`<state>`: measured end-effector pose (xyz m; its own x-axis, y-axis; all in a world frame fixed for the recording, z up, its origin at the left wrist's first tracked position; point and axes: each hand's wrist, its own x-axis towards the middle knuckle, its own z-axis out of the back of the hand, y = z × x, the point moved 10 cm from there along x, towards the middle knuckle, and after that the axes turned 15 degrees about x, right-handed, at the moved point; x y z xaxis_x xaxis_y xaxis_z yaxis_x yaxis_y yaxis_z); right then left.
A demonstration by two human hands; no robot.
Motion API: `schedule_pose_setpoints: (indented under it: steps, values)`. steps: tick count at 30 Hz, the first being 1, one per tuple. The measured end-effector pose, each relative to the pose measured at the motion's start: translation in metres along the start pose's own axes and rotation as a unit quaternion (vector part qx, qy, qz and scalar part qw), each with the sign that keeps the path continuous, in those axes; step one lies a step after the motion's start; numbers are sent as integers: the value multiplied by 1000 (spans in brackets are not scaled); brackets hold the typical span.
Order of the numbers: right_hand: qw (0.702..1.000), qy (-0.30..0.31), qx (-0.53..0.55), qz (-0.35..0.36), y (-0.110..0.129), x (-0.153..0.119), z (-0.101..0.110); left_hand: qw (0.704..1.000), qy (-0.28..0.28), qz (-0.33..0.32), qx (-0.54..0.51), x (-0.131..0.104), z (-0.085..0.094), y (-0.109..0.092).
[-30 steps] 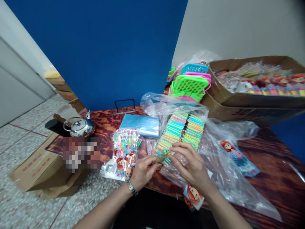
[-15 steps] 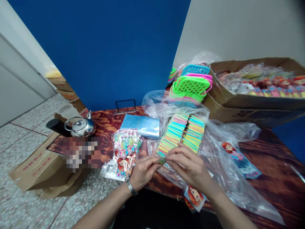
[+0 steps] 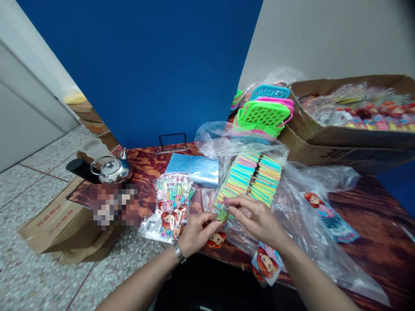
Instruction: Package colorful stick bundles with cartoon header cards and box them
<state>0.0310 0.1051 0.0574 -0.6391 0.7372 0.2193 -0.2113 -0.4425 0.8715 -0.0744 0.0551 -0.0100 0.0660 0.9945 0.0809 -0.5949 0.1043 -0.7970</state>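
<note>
Between my hands is a small printed plastic packet (image 3: 222, 214) with green and yellow sticks showing in it. A red-haired cartoon figure shows just below it. My left hand (image 3: 198, 232), with a metal watch at the wrist, pinches the packet's left side. My right hand (image 3: 256, 218) has its thumb and fingers closed at the upper right edge. Just behind lie two rows of thin coloured sticks (image 3: 238, 175) on clear plastic. Left of my hands are several filled packets (image 3: 172, 203) with the same cartoon print, piled overlapping.
A stack of blue plastic sleeves (image 3: 194, 167) lies behind the packets. Coloured baskets (image 3: 264, 113) stand at the back beside an open cardboard box (image 3: 350, 144). Loose clear film (image 3: 301, 224) spreads to the right. A steel kettle (image 3: 113, 170) sits at the left edge.
The packet has turned so that its sticks and the cartoon figure below now show. My right hand has shifted slightly and its fingers have moved along the packet's edge.
</note>
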Motion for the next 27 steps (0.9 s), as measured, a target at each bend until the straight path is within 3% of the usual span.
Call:
schedule_pose_setpoints:
  steps: [4,8,11,14,17,19,21,24,27]
  values:
    - [999,29,22,-14,-6,1,-7,998,22,35,-52,0,-7,6]
    - [999,-18,17,-38,-14,1,-2,983,48,76,-159,0,-21,13]
    - [998,-29,-20,-44,-14,1,-5,983,36,85,-157,0,-20,15]
    - [999,-26,-40,-21,-9,-2,-8,993,0,82,-88,-1,2,22]
    - [998,-46,-28,-14,-15,-8,-2,990,-93,100,20,-6,52,42]
    - [998,-57,-29,-26,-25,-14,2,972,-169,109,118,-9,88,58]
    - [997,-62,-37,-36,-34,-19,5,945,-220,95,223,-8,111,71]
    - [995,-72,-65,-30,-39,-27,8,913,-238,97,317,1,116,97]
    - [989,-96,-108,-30,-46,-42,23,914,-214,104,328,11,105,120]
